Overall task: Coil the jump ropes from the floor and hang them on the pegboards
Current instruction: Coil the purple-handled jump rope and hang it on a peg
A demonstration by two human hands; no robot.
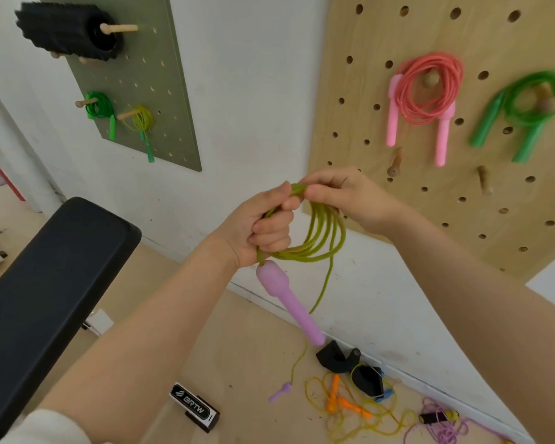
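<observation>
Four coiled jump ropes already hang on pegs: a coral-pink rope with pink handles [426, 94] and a translucent green rope with green handles [526, 113] on the pale plywood pegboard [382, 36] at about two o'clock, and a small green rope [100, 107] with a yellow-green one [141, 121] just beside it on the grey-green pegboard [170, 100] at about eleven o'clock, below a black ribbed foam roller [68, 30]. The rope in hand, an olive-green cord with lilac plastic handles [321, 232], is mostly coiled, near the centre of the view: several loops hang from the hands, one lilac handle [289, 302] dangles below them toward six o'clock, and a single strand trails down to the second lilac handle [279, 392] lying on the pale wooden floor [253, 347]. So a last length waits to be wound, by my reading, before hanging. Still on the floor at about five o'clock lie a tangled yellow rope with orange handles [343, 402] and a lilac rope with black handles [439, 421] beside it. The left hand [263, 229] is fisted round the gathered loops, knuckles toward the camera, forearm rising from seven o'clock. The right hand [343, 197] pinches the top of the coil just beside the left thumb, forearm coming in from four o'clock.
</observation>
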